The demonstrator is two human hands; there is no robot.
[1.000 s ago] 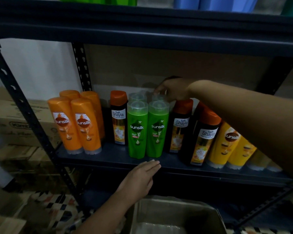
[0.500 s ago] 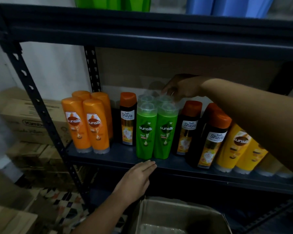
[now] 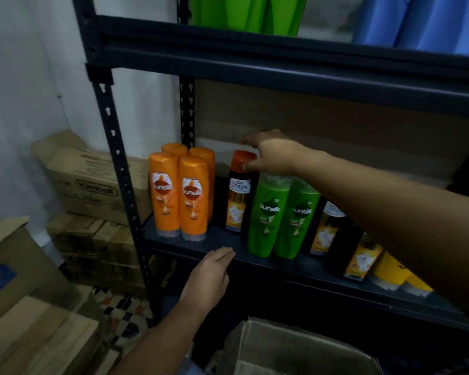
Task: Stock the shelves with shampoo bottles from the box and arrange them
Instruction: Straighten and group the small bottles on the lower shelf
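On the dark shelf (image 3: 222,243) stand several orange Sunsilk bottles (image 3: 179,193) at the left, a black Shayla bottle with an orange cap (image 3: 237,196), two green Sunsilk bottles (image 3: 282,215), more black Shayla bottles (image 3: 326,228) and yellow bottles (image 3: 390,274) at the right. My right hand (image 3: 271,155) reaches in from the right, its fingers curled around the orange cap of the left Shayla bottle. My left hand (image 3: 209,277) lies flat with straight fingers against the shelf's front edge. An open cardboard box (image 3: 290,347) sits below.
The upper shelf (image 3: 282,60) carries green and blue bottles. Stacked cardboard cartons (image 3: 92,185) stand left of the rack's perforated post (image 3: 114,147). More cartons (image 3: 16,272) fill the lower left, over a patterned floor.
My right hand moved left from behind the green bottles to the orange cap of the left Shayla bottle. The view shifted left. My left hand stays at the shelf edge.
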